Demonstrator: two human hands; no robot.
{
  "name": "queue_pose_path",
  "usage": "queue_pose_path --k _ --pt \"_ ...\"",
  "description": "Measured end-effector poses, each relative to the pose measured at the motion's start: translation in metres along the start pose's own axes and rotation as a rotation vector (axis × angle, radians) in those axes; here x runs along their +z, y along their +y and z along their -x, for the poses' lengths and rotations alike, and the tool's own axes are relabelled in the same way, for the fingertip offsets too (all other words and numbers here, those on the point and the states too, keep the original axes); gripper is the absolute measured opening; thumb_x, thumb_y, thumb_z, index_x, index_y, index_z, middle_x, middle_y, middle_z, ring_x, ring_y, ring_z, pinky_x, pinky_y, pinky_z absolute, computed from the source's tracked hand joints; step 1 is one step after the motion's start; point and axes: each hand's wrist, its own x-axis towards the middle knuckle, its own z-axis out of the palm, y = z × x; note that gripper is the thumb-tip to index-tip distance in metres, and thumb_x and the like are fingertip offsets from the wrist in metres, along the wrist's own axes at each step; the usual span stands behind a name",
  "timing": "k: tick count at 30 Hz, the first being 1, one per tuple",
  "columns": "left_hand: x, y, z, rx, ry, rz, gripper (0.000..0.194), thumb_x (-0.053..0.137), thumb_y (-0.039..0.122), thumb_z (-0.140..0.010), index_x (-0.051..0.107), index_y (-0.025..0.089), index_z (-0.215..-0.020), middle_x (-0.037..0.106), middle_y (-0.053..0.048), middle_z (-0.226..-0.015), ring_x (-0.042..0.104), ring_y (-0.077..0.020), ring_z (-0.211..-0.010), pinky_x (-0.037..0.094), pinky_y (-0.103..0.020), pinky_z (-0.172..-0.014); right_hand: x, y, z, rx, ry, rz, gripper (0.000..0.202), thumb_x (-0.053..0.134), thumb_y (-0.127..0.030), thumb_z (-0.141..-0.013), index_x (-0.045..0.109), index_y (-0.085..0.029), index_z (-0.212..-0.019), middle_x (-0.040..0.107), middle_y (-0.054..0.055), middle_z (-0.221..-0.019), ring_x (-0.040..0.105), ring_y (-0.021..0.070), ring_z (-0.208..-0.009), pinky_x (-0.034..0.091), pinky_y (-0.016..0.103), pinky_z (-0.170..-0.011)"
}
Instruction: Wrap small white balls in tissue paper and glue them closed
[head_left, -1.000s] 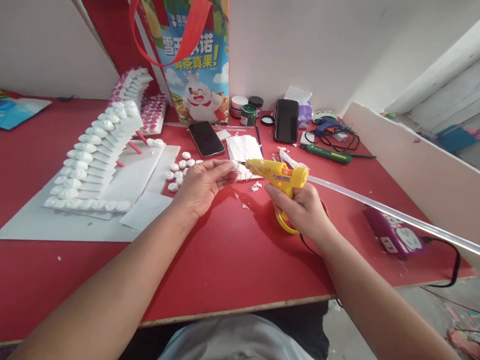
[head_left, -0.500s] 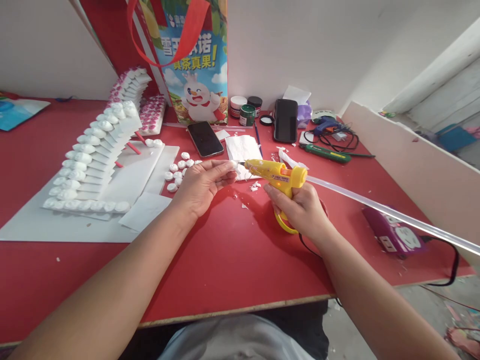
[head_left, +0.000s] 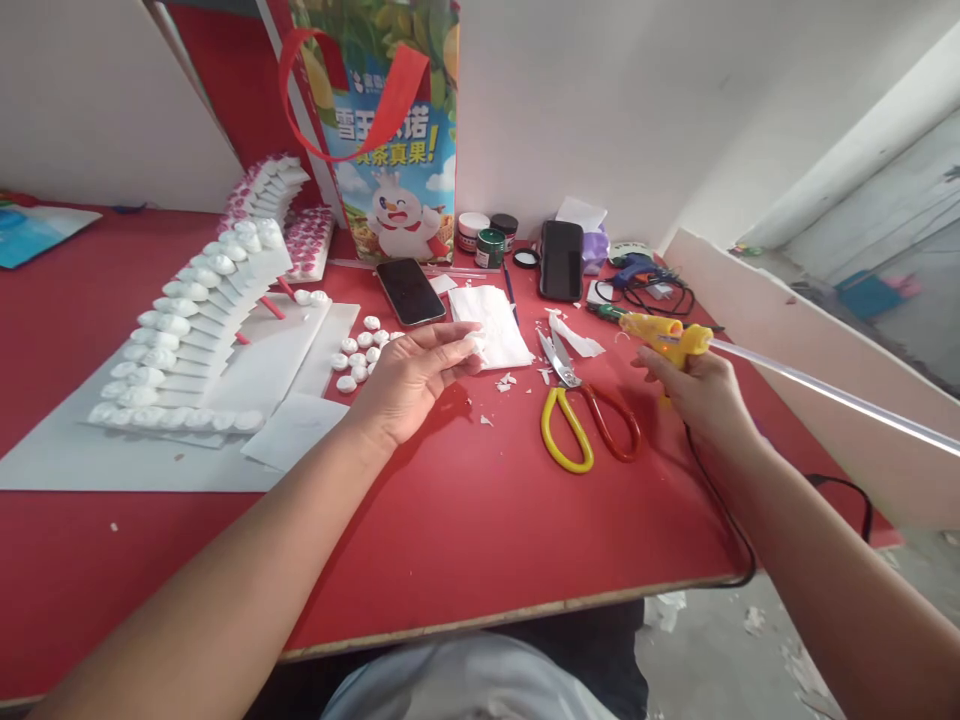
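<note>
One bag (head_left: 397, 200) reads "茶真果!"; right hand (head_left: 701, 395) holds glue gun (head_left: 660, 335).

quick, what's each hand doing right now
Left hand: closed, pinching a small white piece at the fingertips.
Right hand: closed, holding the yellow glue gun.

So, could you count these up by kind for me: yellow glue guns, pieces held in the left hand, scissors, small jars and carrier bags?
Yellow glue gun, in the right hand: 1
White piece, in the left hand: 1
Scissors: 1
Small jars: 3
Carrier bag: 1
Total: 7
</note>
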Motion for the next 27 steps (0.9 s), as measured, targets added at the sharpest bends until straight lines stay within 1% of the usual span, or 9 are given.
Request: queue_pose_path --k 3,6,8,11,14,17,20,23,27 --pt "0.0 -0.001 0.002 -0.022 -0.061 -0.002 0.026 0.088 0.021 -0.071 0.082 0.015 -0.095 0.074 -0.002 -0.083 0.067 -0.0093 -0.071 0.056 -0.027 -0.084 -0.004 0.025 -0.008 0.029 0.056 0.097 0.045 0.072 -0.059 -0.072 0.067 -0.015 -0.083 0.06 0.001 -0.067 0.048 0.0132 -0.058 0.037 0.028 -0.053" --pt "0.0 -0.002 0.002 -0.069 -0.063 0.011 0.023 0.088 0.022 -0.071 0.082 0.014 -0.093 0.074 -0.003 -0.082 0.067 -0.009 -0.071 0.056 -0.025 -0.082 -0.006 0.035 -0.008 0.031 0.053 0.216 0.045 0.069 -0.062 -0.075 0.061 -0.017 -0.072 0.048 -0.002 -0.053 0.041 0.0127 -0.051 0.031 0.029 -0.05" --pt "-0.001 -0.003 0.002 -0.102 -0.041 0.03 0.023 0.089 0.022 -0.07 0.082 0.014 -0.092 0.074 -0.003 -0.081 0.067 -0.0098 -0.072 0.056 -0.026 -0.081 -0.007 0.034 -0.007 0.034 0.063 0.261 0.046 0.07 -0.063 -0.074 0.057 -0.019 -0.068 0.046 -0.002 -0.05 0.041 0.014 -0.05 0.03 0.03 -0.05" --pt "-0.002 -0.003 0.0 -0.141 -0.007 0.06 0.025 0.089 0.02 -0.068 0.082 0.014 -0.091 0.074 -0.004 -0.081 0.068 -0.0116 -0.073 0.056 -0.028 -0.083 -0.009 0.029 -0.004 -0.003 0.116 0.365 0.042 0.067 -0.062 -0.074 0.053 -0.022 -0.069 0.05 0.0 -0.056 0.047 0.0179 -0.056 0.035 0.033 -0.055" --pt "-0.002 -0.003 0.0 -0.152 0.001 0.082 0.025 0.089 0.02 -0.067 0.081 0.013 -0.091 0.074 -0.004 -0.08 0.068 -0.0123 -0.073 0.056 -0.028 -0.082 -0.011 0.027 0.0 -0.041 0.152 0.482 0.037 0.066 -0.056 -0.073 0.047 -0.024 -0.071 0.052 0.002 -0.066 0.049 0.0204 -0.064 0.037 0.035 -0.061" --pt "-0.002 -0.002 0.0 -0.157 -0.005 0.093 0.025 0.089 0.02 -0.068 0.081 0.013 -0.091 0.073 -0.004 -0.08 0.068 -0.0116 -0.072 0.056 -0.027 -0.08 -0.011 0.027 0.006 -0.021 0.139 0.568 0.032 0.065 -0.048 -0.073 0.043 -0.025 -0.075 0.051 0.003 -0.073 0.048 0.0209 -0.068 0.037 0.036 -0.066" --pt "-0.002 -0.003 0.0 -0.165 -0.018 0.094 0.026 0.09 0.02 -0.068 0.082 0.013 -0.092 0.073 -0.004 -0.078 0.068 -0.0112 -0.072 0.057 -0.026 -0.079 -0.01 0.026 0.012 -0.042 0.148 0.542 0.032 0.063 -0.049 -0.075 0.04 -0.026 -0.077 0.052 0.002 -0.07 0.046 0.0201 -0.064 0.036 0.036 -0.064" --pt "-0.003 -0.004 0.0 -0.162 -0.026 0.094 0.026 0.09 0.021 -0.068 0.082 0.013 -0.092 0.073 -0.004 -0.079 0.068 -0.011 -0.073 0.057 -0.026 -0.08 -0.005 0.024 0.019 -0.085 0.15 0.475 0.034 0.06 -0.054 -0.077 0.04 -0.026 -0.077 0.054 0.002 -0.066 0.045 0.0196 -0.059 0.035 0.035 -0.06" --pt "-0.003 -0.004 0.0 -0.163 -0.03 0.102 0.026 0.089 0.02 -0.069 0.082 0.013 -0.092 0.073 -0.004 -0.08 0.068 -0.0108 -0.073 0.057 -0.026 -0.081 0.001 0.02 0.02 -0.112 0.119 0.466 0.039 0.06 -0.06 -0.077 0.04 -0.026 -0.074 0.054 0.002 -0.065 0.045 0.0187 -0.058 0.036 0.035 -0.059"
